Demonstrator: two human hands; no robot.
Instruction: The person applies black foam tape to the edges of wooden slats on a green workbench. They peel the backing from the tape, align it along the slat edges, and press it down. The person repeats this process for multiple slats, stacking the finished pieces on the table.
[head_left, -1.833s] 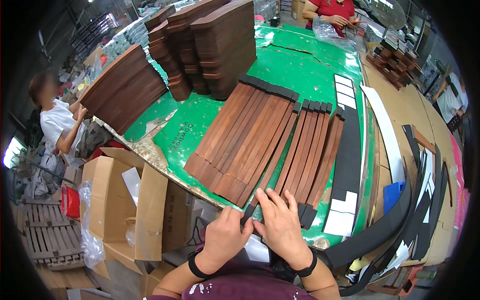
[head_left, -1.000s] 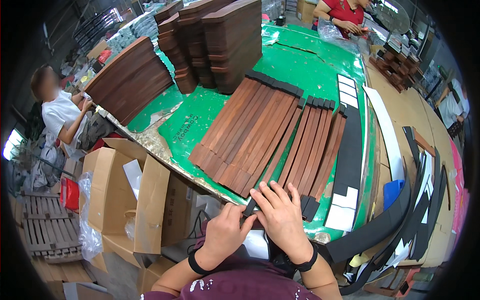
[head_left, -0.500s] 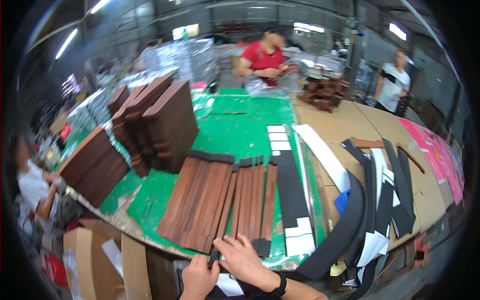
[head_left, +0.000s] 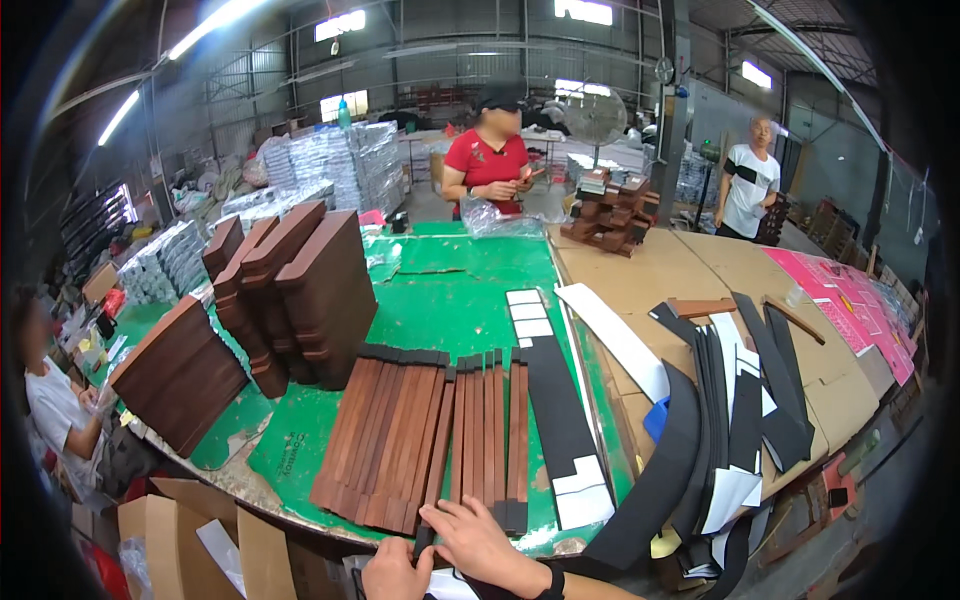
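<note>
At the table's near edge, my left hand [head_left: 397, 572] pinches the black end cover [head_left: 424, 538] of a reddish-brown wooden slat [head_left: 436, 470]. My right hand [head_left: 476, 542] lies over the same end from the right, its fingers bent around it and its thumb close to the left one. A wider row of wooden slats [head_left: 375, 430], black at the far ends, lies just left of this slat. More slats [head_left: 485, 420] lie to the right. Beside them runs a long black strip [head_left: 562, 400] with white patches. Something white, partly hidden, is below my hands.
Dark wooden panels [head_left: 325, 290] stand on the green tabletop [head_left: 455, 262] at left. Black strips [head_left: 705, 420] and a curved white strip [head_left: 615, 335] lie on cardboard at right. An open carton [head_left: 180, 550] stands lower left. People are across the table [head_left: 488, 165], left and far right.
The picture has tilted upward and is sharper, so the table things sit lower in it. Both hands stay at the slat's near end, with only small finger shifts.
</note>
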